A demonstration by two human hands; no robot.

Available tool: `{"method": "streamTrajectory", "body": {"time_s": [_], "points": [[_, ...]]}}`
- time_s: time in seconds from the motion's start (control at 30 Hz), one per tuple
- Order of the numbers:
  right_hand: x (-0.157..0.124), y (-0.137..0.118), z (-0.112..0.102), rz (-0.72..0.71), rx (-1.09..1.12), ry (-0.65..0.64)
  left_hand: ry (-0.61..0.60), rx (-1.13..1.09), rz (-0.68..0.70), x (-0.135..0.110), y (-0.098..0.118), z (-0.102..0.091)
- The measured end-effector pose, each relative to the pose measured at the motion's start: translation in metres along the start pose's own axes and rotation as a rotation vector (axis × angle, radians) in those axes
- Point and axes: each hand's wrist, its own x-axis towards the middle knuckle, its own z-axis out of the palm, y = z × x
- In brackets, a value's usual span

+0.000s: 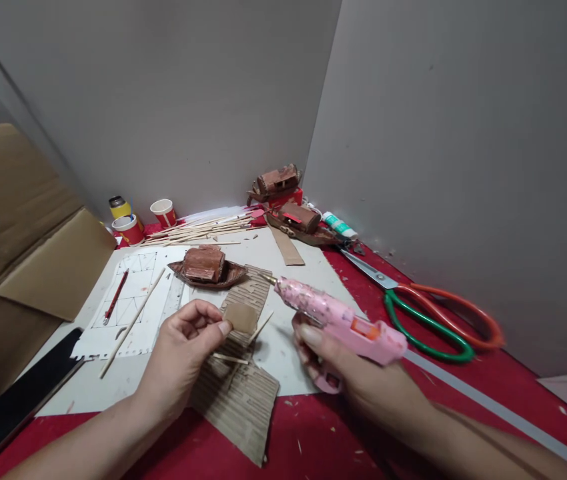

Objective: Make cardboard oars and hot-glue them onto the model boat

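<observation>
Between the thumb and fingers of my left hand (183,353) is a small square of brown cardboard (241,318). Thin stick pieces (262,327) show beside and below it; I cannot tell whether they are joined to it. My right hand (348,373) grips a pink hot glue gun (333,313) by its handle, nozzle pointing left towards the far side of the square, apart from it. Beneath the left hand lies a strip of corrugated cardboard (241,407). Just beyond stands a small brown model boat (207,267) with a rounded cabin.
At left are a drawing sheet (136,293) with a red pencil (116,297) and stick, a black phone (26,393) and a cardboard box (8,227). Paper cups (163,212), wooden sticks (198,230) and two more model boats (296,223) stand behind. Large scissors (428,320) lie right.
</observation>
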Motion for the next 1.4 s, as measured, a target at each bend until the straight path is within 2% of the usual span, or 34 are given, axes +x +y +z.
{"method": "streamTrajectory", "body": {"time_s": [0.13,0.23,0.33,0.43,0.57,0.77,0.97,1.17,1.4], "points": [[-0.001,-0.011,0.005,-0.282,-0.207,-0.157,-0.009,0.117,-0.035,0.002,-0.005,-0.019],[0.004,-0.006,0.008,-0.396,-0.406,-0.288,-0.057,0.101,-0.147,0.002,-0.009,-0.028],[0.010,0.006,0.006,-0.484,-0.560,-0.329,-0.123,0.017,-0.250,0.003,-0.012,-0.030],[0.010,0.012,0.001,-0.488,-0.626,-0.353,-0.162,-0.043,-0.315,0.007,-0.014,-0.029],[0.009,0.011,0.001,-0.494,-0.598,-0.348,-0.174,-0.060,-0.351,0.008,-0.017,-0.029],[0.009,0.009,0.006,-0.475,-0.531,-0.378,-0.181,-0.024,-0.350,0.006,-0.017,-0.028],[0.009,0.013,0.006,-0.458,-0.587,-0.352,-0.188,0.018,-0.342,0.005,-0.017,-0.028],[0.007,0.020,-0.001,-0.446,-0.667,-0.411,-0.170,0.088,-0.328,0.004,-0.016,-0.026],[0.005,0.018,0.000,-0.458,-0.644,-0.372,-0.174,0.133,-0.290,0.002,-0.018,-0.026]]}}
